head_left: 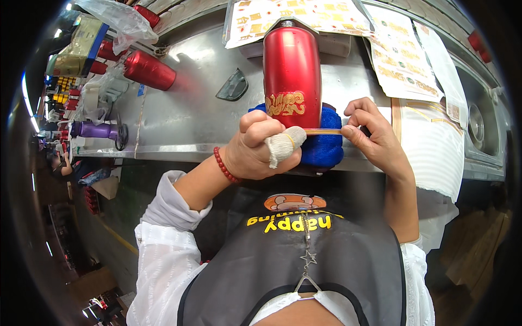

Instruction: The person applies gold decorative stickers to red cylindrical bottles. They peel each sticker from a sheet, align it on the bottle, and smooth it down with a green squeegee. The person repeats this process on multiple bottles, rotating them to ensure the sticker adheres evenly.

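A glossy red metal bottle (pixel 293 65) lies with its narrow neck pointing away from me and its near end on a blue cloth pad (pixel 325 148). Gold ornament (pixel 289 103) decorates its surface close to that end. Across the near end runs a thin yellowish strip (pixel 324 131), pulled straight between my hands. My left hand (pixel 253 149) is closed at the strip's left end, with a white knitted finger cover (pixel 285 146) on one digit. The other end is pinched between thumb and forefinger of my right hand (pixel 378 138), its other fingers curled.
On the metal table, a dark triangular piece (pixel 232 86) lies left of the bottle. Another red bottle (pixel 149 70) and a purple bottle (pixel 98 130) are farther left. Printed sheets (pixel 402 60) lie at the back and right, by white paper (pixel 432 146) and a metal basin (pixel 478 122).
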Motion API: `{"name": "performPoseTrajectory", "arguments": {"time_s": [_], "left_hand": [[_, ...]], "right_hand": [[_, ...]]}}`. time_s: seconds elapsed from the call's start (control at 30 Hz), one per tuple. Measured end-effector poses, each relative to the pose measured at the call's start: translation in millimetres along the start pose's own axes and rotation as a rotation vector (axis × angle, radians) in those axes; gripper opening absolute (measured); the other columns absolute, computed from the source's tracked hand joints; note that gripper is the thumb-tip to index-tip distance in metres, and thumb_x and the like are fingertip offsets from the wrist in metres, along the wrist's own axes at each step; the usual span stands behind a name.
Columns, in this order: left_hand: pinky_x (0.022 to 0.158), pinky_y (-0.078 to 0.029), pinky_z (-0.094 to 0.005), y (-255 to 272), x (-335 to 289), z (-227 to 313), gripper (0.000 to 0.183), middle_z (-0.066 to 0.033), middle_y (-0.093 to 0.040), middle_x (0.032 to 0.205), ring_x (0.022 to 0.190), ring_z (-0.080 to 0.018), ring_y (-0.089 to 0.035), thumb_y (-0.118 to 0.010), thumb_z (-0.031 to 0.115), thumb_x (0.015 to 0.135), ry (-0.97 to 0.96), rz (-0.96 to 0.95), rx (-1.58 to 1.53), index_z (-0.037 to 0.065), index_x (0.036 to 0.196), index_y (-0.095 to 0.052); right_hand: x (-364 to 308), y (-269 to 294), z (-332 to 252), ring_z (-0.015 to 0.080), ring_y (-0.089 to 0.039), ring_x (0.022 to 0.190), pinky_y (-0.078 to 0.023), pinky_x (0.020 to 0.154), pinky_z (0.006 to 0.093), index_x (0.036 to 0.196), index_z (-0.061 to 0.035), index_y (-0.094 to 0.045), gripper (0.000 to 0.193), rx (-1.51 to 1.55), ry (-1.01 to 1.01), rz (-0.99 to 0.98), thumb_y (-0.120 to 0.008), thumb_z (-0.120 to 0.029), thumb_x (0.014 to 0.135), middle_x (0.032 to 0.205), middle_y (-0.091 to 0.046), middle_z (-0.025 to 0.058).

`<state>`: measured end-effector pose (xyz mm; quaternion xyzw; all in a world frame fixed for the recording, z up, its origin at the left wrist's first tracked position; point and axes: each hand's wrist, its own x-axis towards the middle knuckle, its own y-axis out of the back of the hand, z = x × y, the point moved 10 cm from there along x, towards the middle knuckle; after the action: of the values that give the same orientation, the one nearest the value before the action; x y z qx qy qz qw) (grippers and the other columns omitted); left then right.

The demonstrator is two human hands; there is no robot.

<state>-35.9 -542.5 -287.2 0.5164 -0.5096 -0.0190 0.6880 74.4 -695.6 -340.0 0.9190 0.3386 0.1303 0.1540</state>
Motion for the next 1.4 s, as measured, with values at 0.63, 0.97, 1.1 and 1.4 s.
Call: {"name": "performPoseTrajectory", "arguments": {"time_s": [0.63,0.97,1.1,1.4], "left_hand": [[0.074,-0.039,-0.0377,-3.9,22.1,10.2,0.025,0.0048,-0.061,0.105,0.101,-0.0231,-0.044,-0.071,0.015,0.055,-0.151,0.000,0.066,0.026,0.077,-0.067],[0.077,-0.040,-0.0375,-10.3,21.0,7.8,0.024,0.0069,-0.061,0.106,0.105,-0.0229,-0.043,-0.071,0.015,0.057,-0.099,-0.068,0.042,0.026,0.079,-0.068],[0.081,-0.041,-0.0374,-3.5,4.5,-1.3,0.030,0.0063,-0.060,0.115,0.103,-0.0224,-0.043,-0.075,0.012,0.062,-0.023,-0.070,0.034,0.029,0.085,-0.067],[0.076,-0.040,-0.0373,-9.0,23.6,8.8,0.023,0.0069,-0.062,0.107,0.108,-0.0230,-0.042,-0.070,0.015,0.058,-0.091,-0.062,0.029,0.025,0.078,-0.067]], "right_hand": [[-0.4,-1.1,1.4,0.0286,-0.054,0.099,-0.045,0.087,0.0357,0.085,0.0004,-0.059,0.023,0.005,-0.016,0.075,-0.072,-0.018,0.091,0.102,-0.055,0.0123],[5.2,-10.1,-1.0,0.0248,-0.052,0.097,-0.045,0.084,0.0332,0.085,-0.0001,-0.058,0.023,-0.021,0.027,0.048,-0.071,-0.019,0.092,0.104,-0.053,0.0114],[9.1,-14.4,-6.5,0.0249,-0.052,0.096,-0.045,0.084,0.0332,0.085,0.0000,-0.058,0.024,-0.002,0.047,0.049,-0.070,-0.019,0.092,0.104,-0.053,0.0116],[9.1,-16.1,-8.0,0.0220,-0.051,0.096,-0.045,0.084,0.0310,0.085,-0.0004,-0.057,0.025,-0.027,0.040,0.035,-0.069,-0.020,0.094,0.106,-0.052,0.0106]]}}
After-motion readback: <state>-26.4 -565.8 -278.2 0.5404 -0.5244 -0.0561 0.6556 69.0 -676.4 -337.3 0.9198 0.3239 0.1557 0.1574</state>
